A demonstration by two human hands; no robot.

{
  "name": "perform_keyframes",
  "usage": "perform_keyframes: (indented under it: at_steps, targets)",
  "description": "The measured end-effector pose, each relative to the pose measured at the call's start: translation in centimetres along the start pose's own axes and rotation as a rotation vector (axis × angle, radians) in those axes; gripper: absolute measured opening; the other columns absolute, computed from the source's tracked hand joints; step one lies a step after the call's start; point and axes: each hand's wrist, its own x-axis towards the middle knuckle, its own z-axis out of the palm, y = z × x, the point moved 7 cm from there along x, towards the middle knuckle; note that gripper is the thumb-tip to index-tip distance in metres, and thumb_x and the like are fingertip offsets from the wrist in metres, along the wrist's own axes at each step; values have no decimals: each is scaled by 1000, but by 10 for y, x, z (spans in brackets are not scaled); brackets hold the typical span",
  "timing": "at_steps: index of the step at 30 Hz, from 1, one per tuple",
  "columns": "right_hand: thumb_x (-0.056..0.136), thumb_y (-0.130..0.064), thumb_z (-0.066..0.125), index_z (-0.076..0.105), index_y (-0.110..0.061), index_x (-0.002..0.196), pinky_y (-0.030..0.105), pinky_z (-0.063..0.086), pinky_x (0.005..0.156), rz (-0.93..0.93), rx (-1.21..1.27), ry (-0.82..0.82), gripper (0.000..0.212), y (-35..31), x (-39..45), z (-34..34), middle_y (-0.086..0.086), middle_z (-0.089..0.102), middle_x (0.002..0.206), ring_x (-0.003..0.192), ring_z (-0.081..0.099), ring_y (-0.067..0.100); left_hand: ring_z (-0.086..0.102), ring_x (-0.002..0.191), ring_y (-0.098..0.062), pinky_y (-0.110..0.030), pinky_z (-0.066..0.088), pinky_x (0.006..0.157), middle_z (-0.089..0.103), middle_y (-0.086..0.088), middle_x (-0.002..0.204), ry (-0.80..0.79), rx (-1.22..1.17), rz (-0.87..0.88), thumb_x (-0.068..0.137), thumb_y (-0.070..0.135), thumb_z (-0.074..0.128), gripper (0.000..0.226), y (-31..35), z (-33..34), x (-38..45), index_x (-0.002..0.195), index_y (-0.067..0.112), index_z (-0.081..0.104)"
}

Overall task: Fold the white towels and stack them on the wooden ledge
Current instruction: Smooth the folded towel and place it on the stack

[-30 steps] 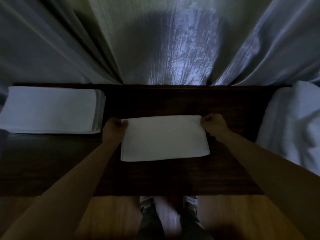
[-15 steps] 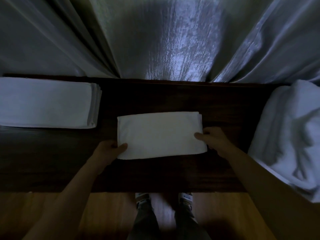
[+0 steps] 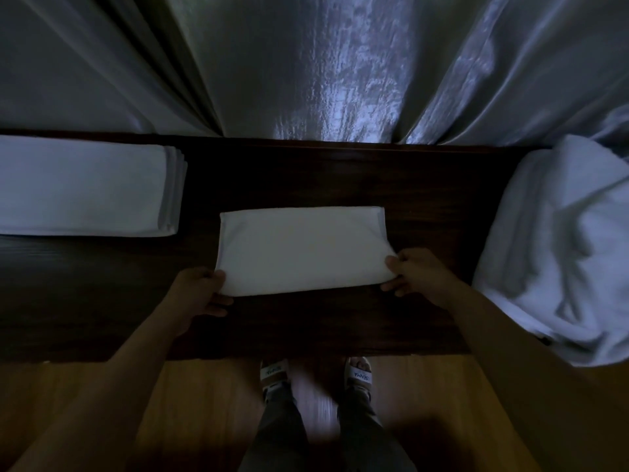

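Head view, looking down on a dark wooden ledge. A folded white towel lies flat near the middle of the ledge, its long edges parallel to the ledge's front edge. The left hand pinches the towel's near left corner, thumb on top and fingers curled beneath; the right hand grips the near right corner in the same manner, thumb on top, and that corner is bent slightly upward off the wood. To the left of the folded towel, apart from it, a stack of folded white towels rests on the ledge, layered edges facing the towel. To the right of the towel, a heap of unfolded white towels spills over the ledge's right end. Behind the ledge hang pale curtains. Below its front edge, a wooden floor and the person's sandalled feet.
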Motion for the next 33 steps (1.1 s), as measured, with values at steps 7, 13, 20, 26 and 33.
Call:
perform_keyframes:
  at_steps: [7, 13, 20, 26, 33]
  targets:
    - [93, -37, 72, 69, -7, 104, 23, 34, 39, -20, -39, 30, 32, -7, 5, -8, 10, 63, 83, 43, 49, 14, 70, 65, -23, -31, 50, 54, 68, -12, 94, 46, 196, 29, 98, 45, 58, 29, 5, -7, 7, 107, 18, 59]
    - [89, -36, 74, 73, -13, 110, 22, 34, 34, 124, 224, 47, 31, -32, 32, -8, 1, 68, 85, 42, 40, 8, 62, 58, -26, -28, 45, 47, 64, -15, 73, 173, 309, 65, 95, 49, 62, 48, 39, -6, 22, 92, 1, 62]
    - [86, -41, 80, 70, -13, 106, 27, 46, 55, 73, 52, 154, 36, -57, 41, -10, 3, 65, 93, 70, 52, 16, 62, 67, -25, -42, 58, 65, 61, -15, 95, 217, 343, 118, 97, 36, 64, 29, 45, 4, 32, 91, 10, 52]
    - [97, -23, 68, 65, -3, 114, 30, 46, 60, 10, 39, 178, 26, -67, 43, -7, 8, 59, 82, 61, 49, 16, 61, 89, -29, -42, 53, 77, 60, -12, 103, 257, 435, 144, 100, 43, 55, 43, 41, 5, 32, 120, 5, 54]
    - [96, -32, 70, 67, -8, 114, 27, 45, 55, -97, 42, 239, 31, -76, 50, -8, 5, 63, 90, 67, 56, 17, 46, 63, -13, -29, 29, 54, 45, 3, 73, 413, 459, 274, 105, 46, 40, 36, 39, 8, 31, 97, 11, 46]
